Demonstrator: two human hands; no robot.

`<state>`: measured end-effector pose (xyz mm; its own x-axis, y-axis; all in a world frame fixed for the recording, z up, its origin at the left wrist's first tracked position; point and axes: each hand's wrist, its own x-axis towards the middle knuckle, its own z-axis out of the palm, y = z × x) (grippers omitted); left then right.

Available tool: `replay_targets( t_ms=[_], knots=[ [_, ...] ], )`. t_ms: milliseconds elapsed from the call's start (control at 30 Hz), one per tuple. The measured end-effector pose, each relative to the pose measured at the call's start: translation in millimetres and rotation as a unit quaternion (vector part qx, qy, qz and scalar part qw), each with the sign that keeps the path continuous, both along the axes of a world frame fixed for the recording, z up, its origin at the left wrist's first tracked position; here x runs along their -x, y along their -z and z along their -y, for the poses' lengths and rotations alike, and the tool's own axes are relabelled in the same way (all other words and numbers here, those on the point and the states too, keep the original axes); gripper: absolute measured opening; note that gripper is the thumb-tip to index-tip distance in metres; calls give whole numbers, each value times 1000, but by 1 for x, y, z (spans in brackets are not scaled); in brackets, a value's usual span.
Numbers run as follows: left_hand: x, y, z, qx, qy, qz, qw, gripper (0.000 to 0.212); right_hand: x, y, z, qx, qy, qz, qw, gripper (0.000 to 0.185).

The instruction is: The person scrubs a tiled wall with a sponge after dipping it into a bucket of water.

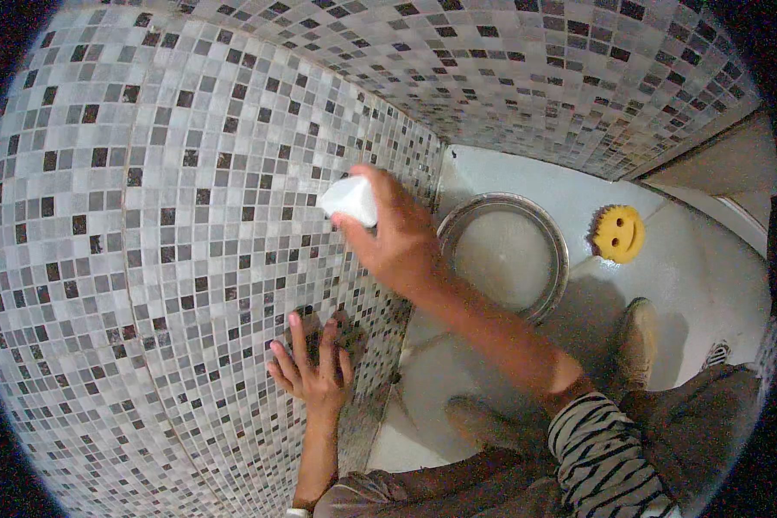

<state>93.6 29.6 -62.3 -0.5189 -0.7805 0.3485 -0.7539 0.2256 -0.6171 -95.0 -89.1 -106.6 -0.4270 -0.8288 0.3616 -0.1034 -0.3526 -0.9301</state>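
My right hand (398,226) grips a white block (351,199), perhaps a sponge or an eraser, between thumb and fingers. The block is against or very near the mosaic-tiled wall (220,194), whose small squares are white, grey and dark brown. Lower on the same wall, my left hand (317,369) holds nothing, its fingers spread at the tiles. Below my right forearm, a round metal basin (560,239) stands on the floor beside the wall, with cloudy liquid in it.
A yellow smiley-face sponge (618,233) lies on the wet-looking pale floor (492,165) right of the basin. A second tiled wall (524,84) meets the first at a corner. My shoe (638,337) and bent legs (693,414) are close by.
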Motion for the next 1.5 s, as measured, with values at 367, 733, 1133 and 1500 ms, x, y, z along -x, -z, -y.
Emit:
replay_targets(
  t_ms=[367, 733, 1133, 1500],
  knots=[
    [0, 2, -2, -2, -16, 20, 1000, 29, 5, 10, 9, 24, 1, 21, 1000, 49],
    [3, 3, 2, 3, -8, 17, 1000, 34, 4, 18, 14, 42, 26, 29, 998, 48],
    [4, 2, 0, 3, -7, 25, 1000, 32, 8, 21, 14, -13, 29, 36, 999, 46],
    [4, 1, 1, 4, -10, 23, 1000, 30, 10, 13, 16, -49, -17, 63, 997, 49]
  ],
)
